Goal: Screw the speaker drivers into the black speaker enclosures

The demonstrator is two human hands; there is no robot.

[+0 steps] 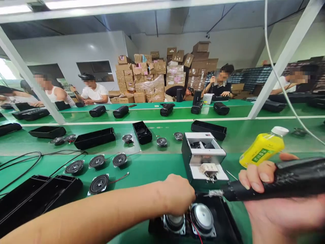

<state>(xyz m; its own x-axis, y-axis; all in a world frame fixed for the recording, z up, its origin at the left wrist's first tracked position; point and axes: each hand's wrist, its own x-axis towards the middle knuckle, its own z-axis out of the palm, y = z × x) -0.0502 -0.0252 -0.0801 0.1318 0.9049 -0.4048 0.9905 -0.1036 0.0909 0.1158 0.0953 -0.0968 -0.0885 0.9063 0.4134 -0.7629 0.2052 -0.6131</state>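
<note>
My right hand (pixel 264 189) is wrapped around a black electric screwdriver (pixel 286 179), which points left. The tool's tip (pixel 213 193) is over the rear edge of a black speaker housing (pixel 225 217). Inside that housing lie two speaker drivers with silver magnets, a right one (pixel 203 217) and a left one (pixel 175 222) partly covered by my hand. A red wire (pixel 195 230) runs between them. My left hand (pixel 177 195) is closed, reaching across above the left driver; its fingertips are hidden, so what it pinches does not show.
A white-and-black screw feeder (pixel 203 156) stands just behind the housing, with a yellow drink bottle (pixel 264 147) to its right. Several loose drivers (pixel 99 183) and black housings (pixel 38 200) lie left. Behind is a conveyor (pixel 142 113); several people sit beyond it.
</note>
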